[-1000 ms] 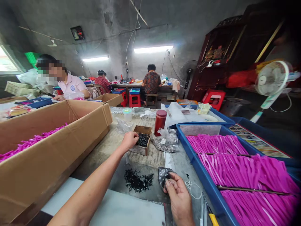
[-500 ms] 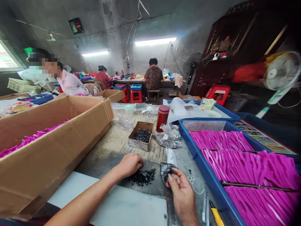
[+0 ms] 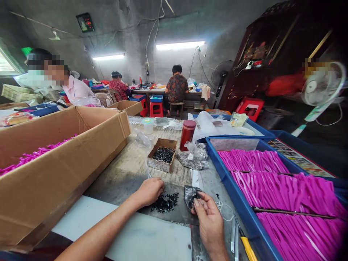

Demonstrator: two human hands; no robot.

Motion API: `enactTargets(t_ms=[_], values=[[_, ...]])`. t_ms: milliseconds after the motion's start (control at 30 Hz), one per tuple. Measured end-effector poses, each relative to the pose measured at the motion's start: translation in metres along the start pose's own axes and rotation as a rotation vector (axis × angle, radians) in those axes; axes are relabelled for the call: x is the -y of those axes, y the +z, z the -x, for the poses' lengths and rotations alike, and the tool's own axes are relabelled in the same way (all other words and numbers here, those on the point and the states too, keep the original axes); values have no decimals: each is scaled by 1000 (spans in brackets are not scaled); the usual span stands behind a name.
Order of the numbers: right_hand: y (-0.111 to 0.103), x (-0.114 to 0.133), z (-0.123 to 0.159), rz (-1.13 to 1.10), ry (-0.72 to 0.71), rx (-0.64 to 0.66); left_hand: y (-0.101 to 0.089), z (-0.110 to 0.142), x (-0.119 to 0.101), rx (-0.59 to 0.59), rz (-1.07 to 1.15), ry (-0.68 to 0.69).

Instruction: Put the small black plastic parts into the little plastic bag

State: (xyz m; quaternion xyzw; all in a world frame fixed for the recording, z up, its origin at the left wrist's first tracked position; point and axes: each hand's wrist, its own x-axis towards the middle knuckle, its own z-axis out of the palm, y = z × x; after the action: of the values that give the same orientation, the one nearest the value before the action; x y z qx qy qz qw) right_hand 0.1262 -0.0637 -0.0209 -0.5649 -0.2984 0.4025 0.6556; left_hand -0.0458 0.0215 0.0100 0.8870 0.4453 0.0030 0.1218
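My right hand (image 3: 210,217) pinches a small clear plastic bag (image 3: 190,195) that has something dark in it. Beside the bag, to its left, a loose pile of tiny black pin-like parts (image 3: 166,202) is spread on the dark tabletop. My left hand (image 3: 150,190) rests at the pile's left edge with its fingers curled inward. What those fingertips hold, if anything, is hidden. Beyond the pile stands a small cardboard box (image 3: 159,166) full of similar black parts, and a plastic bag of small metallic-looking pieces (image 3: 193,158) lies to its right.
A big carton (image 3: 62,156) with magenta plastic pieces borders the left side. On the right, a blue tray (image 3: 221,172) holds rows of magenta strips. A red canister (image 3: 187,134), a yellow-handled tool (image 3: 248,248), a rubber band (image 3: 227,212) and a pale board (image 3: 152,235) are close by. Other people sit farther off.
The view has shifted slightly. Both hands keep almost the same place and grip, and the black pile looks unchanged.
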Motion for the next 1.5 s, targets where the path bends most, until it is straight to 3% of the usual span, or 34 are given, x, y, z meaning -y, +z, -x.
enactTargets(t_ms=[200,467,600,733,1200,1500], values=[[-2,-2,0,-7,17,22,-5,5,0,-80,180,-17],[-1,0,0,18,16,15,0,0,8,-239,553,-169],[-1,1,0,12,18,5,4,-1,9,-251,487,-138],[0,1,1,14,14,-1,1,-1,6,-174,331,-30],[0,4,1,9,7,11,-7,2,2,-36,282,25],[-3,-4,0,46,10,37,-7,-11,1,33,24,77]])
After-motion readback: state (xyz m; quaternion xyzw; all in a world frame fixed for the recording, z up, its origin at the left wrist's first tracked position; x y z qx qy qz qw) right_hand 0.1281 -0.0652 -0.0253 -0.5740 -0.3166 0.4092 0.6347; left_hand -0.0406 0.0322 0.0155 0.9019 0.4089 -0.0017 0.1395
